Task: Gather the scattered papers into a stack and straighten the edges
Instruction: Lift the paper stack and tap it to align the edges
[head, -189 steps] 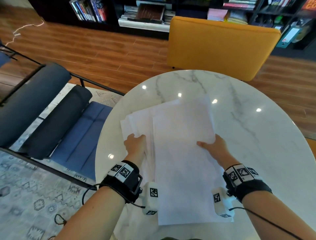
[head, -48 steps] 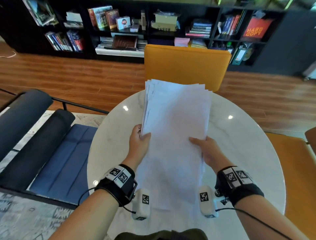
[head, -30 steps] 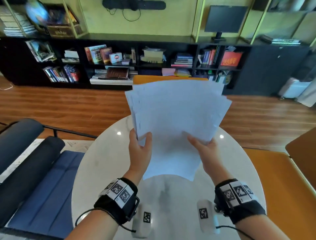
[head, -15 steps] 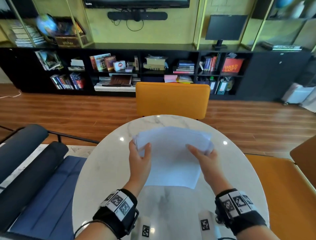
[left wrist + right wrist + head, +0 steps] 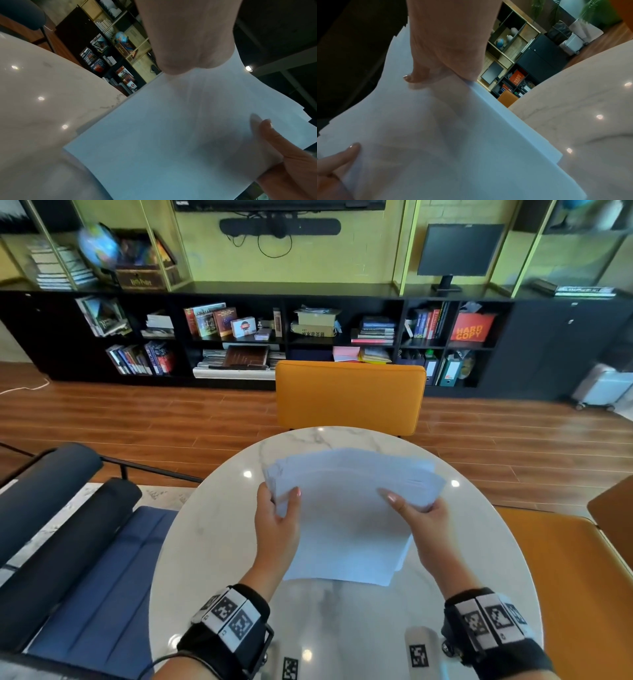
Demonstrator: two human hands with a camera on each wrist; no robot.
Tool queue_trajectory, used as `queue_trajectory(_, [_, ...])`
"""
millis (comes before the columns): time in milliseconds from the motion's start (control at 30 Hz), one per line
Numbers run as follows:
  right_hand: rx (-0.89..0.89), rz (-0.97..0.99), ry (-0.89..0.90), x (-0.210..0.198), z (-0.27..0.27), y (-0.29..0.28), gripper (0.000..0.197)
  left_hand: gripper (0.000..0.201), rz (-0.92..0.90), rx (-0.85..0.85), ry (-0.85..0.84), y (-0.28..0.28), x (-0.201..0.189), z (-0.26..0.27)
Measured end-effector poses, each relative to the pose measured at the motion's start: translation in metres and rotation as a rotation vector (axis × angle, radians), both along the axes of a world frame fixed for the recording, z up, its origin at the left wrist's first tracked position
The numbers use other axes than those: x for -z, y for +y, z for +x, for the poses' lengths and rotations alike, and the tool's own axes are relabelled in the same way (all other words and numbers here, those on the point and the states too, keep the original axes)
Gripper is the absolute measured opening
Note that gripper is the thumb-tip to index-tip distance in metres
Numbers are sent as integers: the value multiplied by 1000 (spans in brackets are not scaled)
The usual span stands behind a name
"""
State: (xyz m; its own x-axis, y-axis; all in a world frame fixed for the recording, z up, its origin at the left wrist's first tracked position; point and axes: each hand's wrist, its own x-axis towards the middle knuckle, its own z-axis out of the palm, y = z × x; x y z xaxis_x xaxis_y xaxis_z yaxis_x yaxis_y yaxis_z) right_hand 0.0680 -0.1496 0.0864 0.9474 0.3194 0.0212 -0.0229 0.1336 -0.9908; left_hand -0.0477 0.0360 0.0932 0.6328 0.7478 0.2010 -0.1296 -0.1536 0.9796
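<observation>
Both hands clamp the papers (image 5: pixel 346 525) above the bench (image 5: pixel 205 542): left hand (image 5: pixel 277 525), right hand (image 5: pixel 424 522), thumbs on top, fingers hidden beneath; far edges sit uneven.

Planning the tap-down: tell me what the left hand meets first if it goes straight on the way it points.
Probably the orange chair beyond the table; the left hand already grips the papers. Depth is uncertain.

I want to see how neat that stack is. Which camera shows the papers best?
The head view: the whole stack of papers shows, far edges fanned, gripped by the left hand and right hand. The wrist views show only part of it from close by, with stepped edges.
</observation>
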Motion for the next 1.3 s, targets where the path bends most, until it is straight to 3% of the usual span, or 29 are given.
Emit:
queue_trajectory(233, [-32,-91,-6,11,-3,2,49,19,-48,64,122,3,11,-1])
queue_trajectory(400, [22,13,-36,-1,0,-2,49,27,8,-68,32,4,-6,2])
queue_trajectory(600, [0,-48,-12,11,-6,9,57,25,-14,14,41,2,3,1])
queue_trajectory(833, [4,-100,82,10,-6,13,31,20,-68,95,84,5,7,1])
queue_trajectory(933, [32,-37,57,-11,-7,13,19,14,-61,63,7,3,-9,3])
queue_trajectory(1033, [6,22,7,-25,-5,7,23,22,-81,46,-87,6,-18,5])
queue_trajectory(1133, [-35,-59,17,-8,-5,8,38,37,-60,47,8,8,-5,7])
queue_trajectory(1300, [69,-160,80,6,-5,15,8,25,-10,78,125,5,5,9])
